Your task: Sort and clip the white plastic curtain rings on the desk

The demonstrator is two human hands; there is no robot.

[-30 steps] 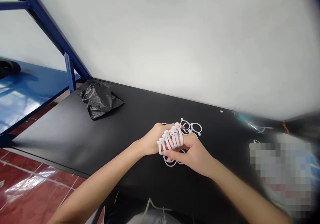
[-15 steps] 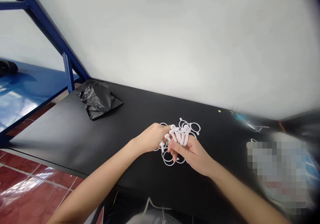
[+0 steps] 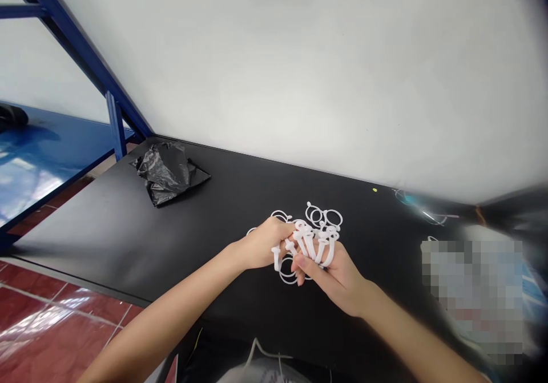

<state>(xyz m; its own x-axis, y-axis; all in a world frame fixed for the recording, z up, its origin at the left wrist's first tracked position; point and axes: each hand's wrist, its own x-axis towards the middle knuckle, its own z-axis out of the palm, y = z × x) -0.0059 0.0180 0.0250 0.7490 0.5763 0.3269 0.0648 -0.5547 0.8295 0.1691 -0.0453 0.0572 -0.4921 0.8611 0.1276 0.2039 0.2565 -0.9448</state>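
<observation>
Several white plastic rings with small knobbed ends form a bunch in my right hand, its thumb pressed across their lower ends. My left hand is closed at the left side of the bunch, thumb and fingers against the knobbed ends; its fingertips are partly hidden. One white piece hangs below the left hand's fingers. More loose white rings lie on the black table just beyond and beneath both hands.
A crumpled black plastic bag lies at the table's far left. To the right are a clear plastic wrapper and a pale, partly blurred-out bag. A white wall stands behind the table, and a blue metal frame at the left.
My right hand has moved slightly down and right, and the bunch it holds has fanned apart. My left hand has shifted slightly down, uncovering rings on the table behind it.
</observation>
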